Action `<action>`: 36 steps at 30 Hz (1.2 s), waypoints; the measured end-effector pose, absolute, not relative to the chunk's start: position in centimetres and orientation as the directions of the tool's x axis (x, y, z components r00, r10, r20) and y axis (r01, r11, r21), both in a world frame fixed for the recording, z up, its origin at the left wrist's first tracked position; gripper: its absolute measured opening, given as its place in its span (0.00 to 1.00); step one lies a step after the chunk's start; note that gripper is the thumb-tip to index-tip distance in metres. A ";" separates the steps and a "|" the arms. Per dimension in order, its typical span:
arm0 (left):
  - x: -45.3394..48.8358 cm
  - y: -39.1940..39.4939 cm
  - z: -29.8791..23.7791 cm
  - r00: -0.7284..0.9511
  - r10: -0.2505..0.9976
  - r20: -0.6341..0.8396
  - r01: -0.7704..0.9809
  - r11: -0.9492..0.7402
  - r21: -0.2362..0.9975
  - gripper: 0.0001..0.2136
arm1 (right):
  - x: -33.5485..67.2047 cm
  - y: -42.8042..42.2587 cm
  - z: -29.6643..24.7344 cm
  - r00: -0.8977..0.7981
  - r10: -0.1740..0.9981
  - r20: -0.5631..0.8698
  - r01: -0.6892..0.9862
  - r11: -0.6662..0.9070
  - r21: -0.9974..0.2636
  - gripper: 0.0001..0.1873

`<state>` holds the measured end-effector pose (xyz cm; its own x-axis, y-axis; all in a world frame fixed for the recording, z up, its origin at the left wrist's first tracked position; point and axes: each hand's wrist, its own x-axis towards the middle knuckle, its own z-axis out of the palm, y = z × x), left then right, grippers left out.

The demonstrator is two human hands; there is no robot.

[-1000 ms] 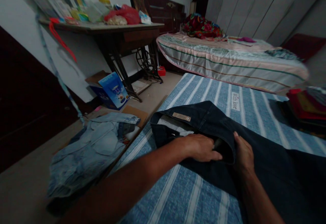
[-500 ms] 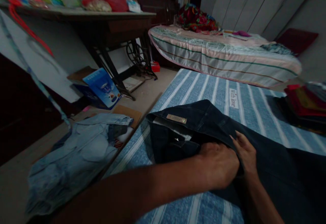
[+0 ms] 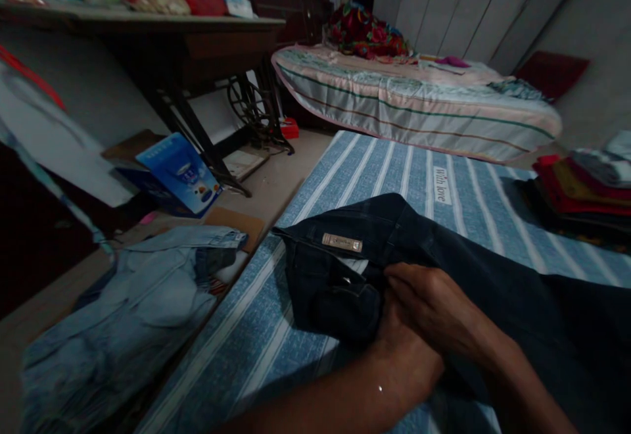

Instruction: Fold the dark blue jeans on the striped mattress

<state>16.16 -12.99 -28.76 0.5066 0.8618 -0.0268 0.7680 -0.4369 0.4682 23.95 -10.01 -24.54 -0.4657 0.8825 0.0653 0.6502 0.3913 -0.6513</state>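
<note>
A pair of dark blue jeans (image 3: 468, 250) lies on the striped bed cover, its waistband toward the left and its legs running off to the right. A tan label (image 3: 342, 243) shows on the back of the waistband, and the waist opening gapes a little. My right hand (image 3: 434, 296) pinches the waistband's edge between closed fingers. Just below and partly behind it, my left hand (image 3: 407, 355) is closed at the front of the waist; its fingertips are hidden by the right hand and the cloth.
The blue-and-white striped cover (image 3: 261, 276) lies under the jeans. Folded clothes (image 3: 582, 191) are stacked at the right. Light blue denim (image 3: 133, 309) lies at the lower left, near a blue carton (image 3: 177, 174). A sewing-machine table (image 3: 197, 26) and another bed (image 3: 419, 105) stand behind.
My right hand has moved left along the waistband, over my left hand. The left hand has shifted slightly down, and the waist opening has narrowed. The view has turned slightly right.
</note>
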 end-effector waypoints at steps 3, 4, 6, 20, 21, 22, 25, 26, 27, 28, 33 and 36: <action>15.7 -13.9 -29.1 0.566 0.824 -0.029 0.789 -0.532 0.309 0.16 | 24.8 -8.4 -26.2 -0.448 0.893 0.033 0.786 0.411 -0.462 0.15; 15.6 -14.2 -29.2 0.565 0.825 -0.025 0.805 -0.544 0.236 0.15 | 25.3 -8.1 -26.6 -0.449 0.891 0.058 0.800 0.431 -0.419 0.15; 15.6 -14.5 -29.2 0.551 0.835 0.013 0.829 -0.549 0.107 0.16 | 26.3 -7.8 -27.1 -0.459 0.879 0.130 0.801 0.473 -0.367 0.15; 15.5 -14.5 -29.7 0.486 0.838 0.249 0.873 -0.481 -0.083 0.20 | 28.9 -7.5 -30.9 -0.394 0.854 0.339 0.661 0.520 -0.541 0.18; 15.5 -14.4 -29.8 0.488 0.838 0.242 0.871 -0.483 -0.084 0.20 | 28.8 -7.4 -30.9 -0.414 0.850 0.325 0.671 0.526 -0.523 0.18; 15.5 -14.4 -29.8 0.489 0.839 0.238 0.871 -0.484 -0.082 0.20 | 28.8 -7.4 -30.9 -0.432 0.847 0.308 0.684 0.531 -0.500 0.18; 15.4 -14.4 -29.8 0.487 0.843 0.228 0.872 -0.482 -0.079 0.20 | 28.7 -7.3 -30.8 -0.468 0.840 0.274 0.717 0.542 -0.439 0.17; 15.4 -14.4 -29.8 0.484 0.846 0.226 0.874 -0.479 -0.078 0.20 | 28.7 -7.3 -30.9 -0.471 0.839 0.271 0.721 0.544 -0.430 0.16; 15.4 -14.4 -29.8 0.483 0.846 0.227 0.875 -0.479 -0.077 0.19 | 28.7 -7.3 -30.9 -0.472 0.839 0.269 0.722 0.543 -0.428 0.16; 15.4 -14.4 -29.8 0.483 0.845 0.229 0.874 -0.480 -0.074 0.19 | 28.7 -7.3 -30.9 -0.471 0.841 0.266 0.722 0.541 -0.432 0.16; 15.4 -14.3 -29.8 0.478 0.845 0.239 0.876 -0.478 -0.061 0.19 | 28.6 -7.3 -30.8 -0.437 0.855 0.278 0.711 0.518 -0.476 0.17; 15.4 -14.3 -29.8 0.476 0.849 0.230 0.878 -0.475 -0.060 0.19 | 28.5 -7.3 -30.9 -0.424 0.856 0.295 0.702 0.516 -0.491 0.16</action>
